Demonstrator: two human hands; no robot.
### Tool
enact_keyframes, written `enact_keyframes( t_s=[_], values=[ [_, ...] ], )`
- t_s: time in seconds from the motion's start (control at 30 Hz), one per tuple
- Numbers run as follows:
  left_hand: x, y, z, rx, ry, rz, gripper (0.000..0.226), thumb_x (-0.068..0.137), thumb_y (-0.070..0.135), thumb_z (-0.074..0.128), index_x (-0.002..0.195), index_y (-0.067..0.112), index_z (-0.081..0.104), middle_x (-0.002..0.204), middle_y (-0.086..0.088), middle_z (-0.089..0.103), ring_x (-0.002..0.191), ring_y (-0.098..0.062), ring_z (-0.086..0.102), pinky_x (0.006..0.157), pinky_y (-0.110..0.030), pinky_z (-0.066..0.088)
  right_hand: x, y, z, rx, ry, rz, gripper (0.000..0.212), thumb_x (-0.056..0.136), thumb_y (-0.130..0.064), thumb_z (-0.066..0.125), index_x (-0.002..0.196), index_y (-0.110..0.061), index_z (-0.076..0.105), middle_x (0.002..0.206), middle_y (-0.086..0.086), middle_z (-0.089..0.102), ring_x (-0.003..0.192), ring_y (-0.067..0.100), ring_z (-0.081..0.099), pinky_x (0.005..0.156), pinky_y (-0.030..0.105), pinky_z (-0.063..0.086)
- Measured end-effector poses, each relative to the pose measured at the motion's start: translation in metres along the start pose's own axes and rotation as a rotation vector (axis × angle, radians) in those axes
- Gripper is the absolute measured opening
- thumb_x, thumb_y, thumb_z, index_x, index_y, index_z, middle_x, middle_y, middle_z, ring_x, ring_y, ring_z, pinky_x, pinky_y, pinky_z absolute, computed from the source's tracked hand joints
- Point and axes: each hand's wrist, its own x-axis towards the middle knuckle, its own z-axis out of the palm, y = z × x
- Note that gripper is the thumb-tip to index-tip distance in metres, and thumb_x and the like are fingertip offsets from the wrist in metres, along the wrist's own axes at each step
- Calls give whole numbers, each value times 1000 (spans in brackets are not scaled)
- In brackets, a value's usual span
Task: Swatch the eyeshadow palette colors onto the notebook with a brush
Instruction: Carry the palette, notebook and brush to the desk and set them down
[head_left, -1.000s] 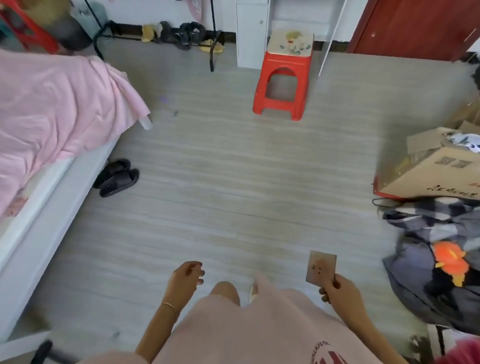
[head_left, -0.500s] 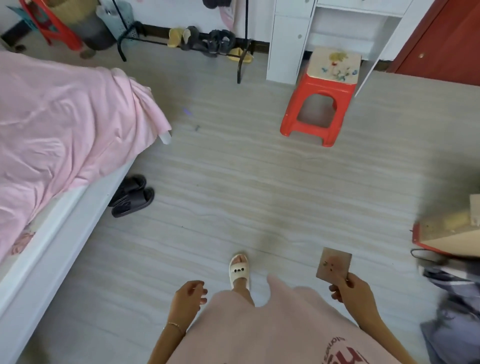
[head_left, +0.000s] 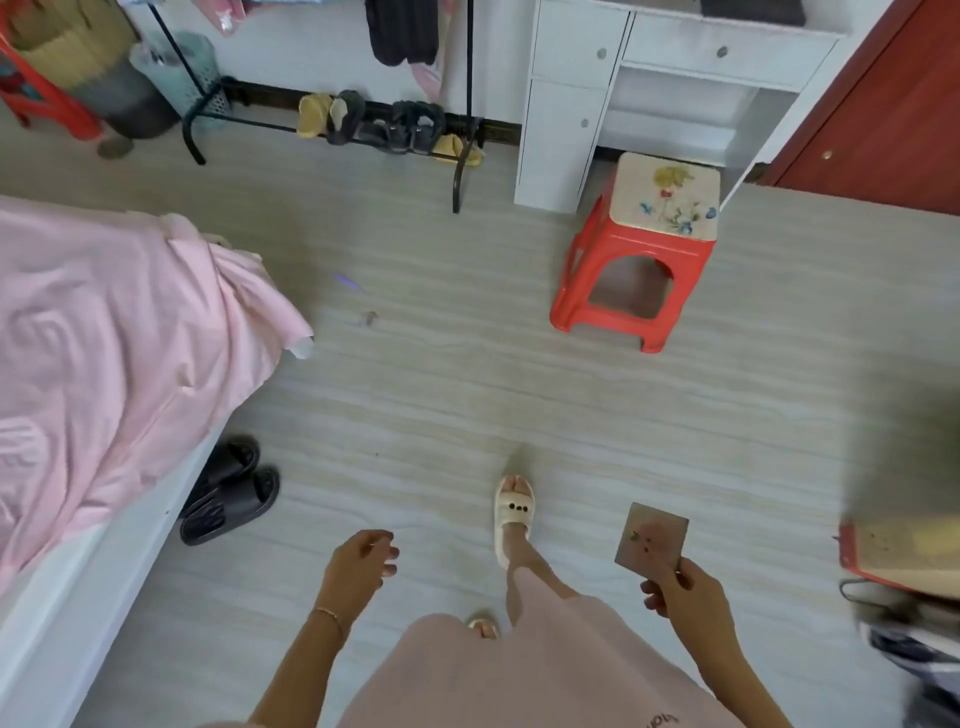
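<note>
Person standing on the floor (head_left: 415, 395). Right hand (head_left: 685, 590) at 5 o'clock pinches the closed brown eyeshadow palette (head_left: 652, 538) by its lower corner, held out over the floor. Left hand (head_left: 358, 564) at 6 o'clock hangs loosely curled, holding nothing. Red stool (head_left: 636, 270) at 1 o'clock by the white desk (head_left: 576, 104); bed (head_left: 104, 338) at 9.

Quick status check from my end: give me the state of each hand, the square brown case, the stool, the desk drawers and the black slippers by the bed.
Right hand: fingers curled round a corner of the case, holding it above the floor.
Brown case: shut, tilted, in the right hand.
Left hand: loosely curled, holding nothing.
Red stool: upright, seat bare, beside the desk.
White desk: drawers shut.
Black slippers: paired on the floor against the bed.
</note>
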Motion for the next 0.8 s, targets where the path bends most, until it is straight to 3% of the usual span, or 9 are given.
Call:
enact_keyframes(
  t_s=[0.23,0.5,0.8],
  values=[
    [73,85,22,-43,31,-100,16,94,9,47,101,4,59,94,-16,65,74,-25,59,61,-28,43,110,-93,5,-37,-54,4,32,91,-35,50,76,-9,61,67,7,68,57,20,63,65,36,49],
    [164,211,13,-125,112,-20,12,92,8,50,94,7,61,86,-13,64,70,-24,57,62,-28,42,226,-224,2,-88,-119,-80,45,89,-52,40,79,-14,61,70,8,67,60,18,63,62,29,47],
    [272,297,22,-79,62,-66,12,91,6,51,92,5,62,83,-13,65,66,-24,58,57,-28,43,318,-311,24,-36,-78,-38,37,91,-45,45,80,-13,61,70,7,67,61,19,63,69,36,49]
  ],
)
